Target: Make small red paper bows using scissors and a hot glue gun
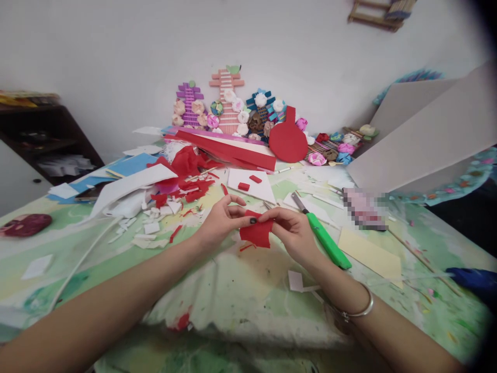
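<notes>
Between my two hands is a small red piece (256, 235), paper or cloth, held above the middle of the table. My left hand (225, 220) pinches its upper left part, thumb on top. My right hand (293, 228) grips its upper right edge between thumb and fingers. Just beyond lie two small red wrapped-looking blocks, one of them this red block (244, 186), on a white board (264, 194). A green-handled utility knife (328, 241) lies by my right hand, its blade end pointing away. Red scraps (194, 189) are strewn past my left hand.
Decorated stick crafts with paper flowers (229, 103) lean on the back wall beside a red paddle-shaped piece (289, 137). White panels (419, 134) stand at right. A yellow sheet (368, 254), white scraps (151, 228) and a white strip (83, 264) lie around the tablecloth.
</notes>
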A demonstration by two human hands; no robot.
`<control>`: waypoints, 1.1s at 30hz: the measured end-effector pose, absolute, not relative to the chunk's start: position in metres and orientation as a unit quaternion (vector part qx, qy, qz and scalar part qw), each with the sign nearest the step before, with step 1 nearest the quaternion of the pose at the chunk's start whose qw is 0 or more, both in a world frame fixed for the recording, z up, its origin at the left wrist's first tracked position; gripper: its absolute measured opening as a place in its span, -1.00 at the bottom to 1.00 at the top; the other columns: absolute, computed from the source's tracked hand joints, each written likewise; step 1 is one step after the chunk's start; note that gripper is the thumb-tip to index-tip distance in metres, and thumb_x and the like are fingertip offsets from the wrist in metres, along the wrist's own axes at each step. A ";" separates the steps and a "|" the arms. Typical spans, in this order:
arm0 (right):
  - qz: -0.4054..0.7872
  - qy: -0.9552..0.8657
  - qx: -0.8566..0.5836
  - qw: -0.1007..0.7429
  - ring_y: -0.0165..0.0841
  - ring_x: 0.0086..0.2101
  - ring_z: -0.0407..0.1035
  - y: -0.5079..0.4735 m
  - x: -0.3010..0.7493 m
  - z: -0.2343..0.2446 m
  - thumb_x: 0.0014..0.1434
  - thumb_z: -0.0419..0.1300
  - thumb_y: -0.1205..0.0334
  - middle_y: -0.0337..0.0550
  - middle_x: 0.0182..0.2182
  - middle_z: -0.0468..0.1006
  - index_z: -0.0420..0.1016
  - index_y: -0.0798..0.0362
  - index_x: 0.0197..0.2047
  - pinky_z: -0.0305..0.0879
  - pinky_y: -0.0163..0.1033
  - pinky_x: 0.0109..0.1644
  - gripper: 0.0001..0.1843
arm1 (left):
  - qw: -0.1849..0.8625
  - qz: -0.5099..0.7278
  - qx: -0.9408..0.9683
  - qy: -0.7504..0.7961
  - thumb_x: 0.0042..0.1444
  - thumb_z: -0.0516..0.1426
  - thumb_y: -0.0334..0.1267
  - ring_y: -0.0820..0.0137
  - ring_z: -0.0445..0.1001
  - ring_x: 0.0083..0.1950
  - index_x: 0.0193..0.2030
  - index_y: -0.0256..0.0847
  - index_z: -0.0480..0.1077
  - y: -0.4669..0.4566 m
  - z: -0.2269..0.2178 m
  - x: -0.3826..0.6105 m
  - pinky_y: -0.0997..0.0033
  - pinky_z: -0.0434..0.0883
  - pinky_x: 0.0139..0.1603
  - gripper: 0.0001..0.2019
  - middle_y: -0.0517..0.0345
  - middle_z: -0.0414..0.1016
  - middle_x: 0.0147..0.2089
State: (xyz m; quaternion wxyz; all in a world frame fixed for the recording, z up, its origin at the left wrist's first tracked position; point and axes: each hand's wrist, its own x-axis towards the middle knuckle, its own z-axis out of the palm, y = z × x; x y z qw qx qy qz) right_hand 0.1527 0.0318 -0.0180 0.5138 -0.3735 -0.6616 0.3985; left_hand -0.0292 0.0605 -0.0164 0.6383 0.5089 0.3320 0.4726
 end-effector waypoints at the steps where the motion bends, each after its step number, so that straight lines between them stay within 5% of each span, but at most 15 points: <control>1: 0.387 -0.670 -0.374 0.512 -0.34 -0.31 0.42 0.032 0.153 -0.019 0.03 0.11 0.43 -0.18 -0.34 0.56 0.56 0.02 -0.33 0.30 -0.23 -0.20 -0.77 | 0.634 0.464 0.516 0.340 -0.22 0.38 -0.34 0.43 0.51 -0.44 -0.25 -0.22 0.28 0.062 -0.018 -0.030 0.47 0.41 -0.38 -0.59 0.24 0.54 -0.45; 6: 0.394 -0.630 -0.386 0.547 -0.32 -0.23 0.44 0.037 0.158 -0.020 -0.02 0.03 0.50 -0.19 -0.31 0.58 0.55 0.01 -0.29 0.31 -0.19 -0.09 -0.66 | 0.592 0.463 0.557 0.354 -0.15 0.34 -0.38 0.46 0.52 -0.44 -0.25 -0.26 0.34 0.063 -0.019 -0.031 0.52 0.42 -0.39 -0.68 0.26 0.53 -0.48; 9: 0.428 -0.585 -0.402 0.559 -0.32 -0.23 0.46 0.038 0.158 -0.017 0.10 0.09 0.34 -0.17 -0.31 0.59 0.52 0.01 -0.21 0.33 -0.19 -0.09 -0.78 | 0.584 0.459 0.568 0.355 -0.15 0.31 -0.44 0.44 0.53 -0.43 -0.25 -0.26 0.35 0.060 -0.016 -0.030 0.50 0.43 -0.38 -0.69 0.26 0.53 -0.49; 14: 0.432 -0.637 -0.450 0.454 -0.33 -0.34 0.42 0.036 0.153 -0.013 0.05 0.27 0.11 -0.11 -0.35 0.58 0.55 0.08 -0.32 0.33 -0.25 -0.26 -0.79 | 0.586 0.433 0.584 0.358 -0.15 0.32 -0.42 0.42 0.54 -0.42 -0.26 -0.26 0.35 0.058 -0.013 -0.029 0.49 0.44 -0.38 -0.70 0.19 0.57 -0.46; 33: 0.333 -0.684 -0.482 0.436 -0.39 -0.46 0.37 0.033 0.150 -0.015 0.02 0.23 0.29 -0.18 -0.49 0.55 0.51 0.08 -0.45 0.26 -0.29 -0.36 -0.93 | 0.553 0.418 0.629 0.352 -0.21 0.35 -0.39 0.41 0.52 -0.36 -0.38 -0.29 0.46 0.062 -0.015 -0.030 0.46 0.46 -0.30 -0.79 0.13 0.54 -0.40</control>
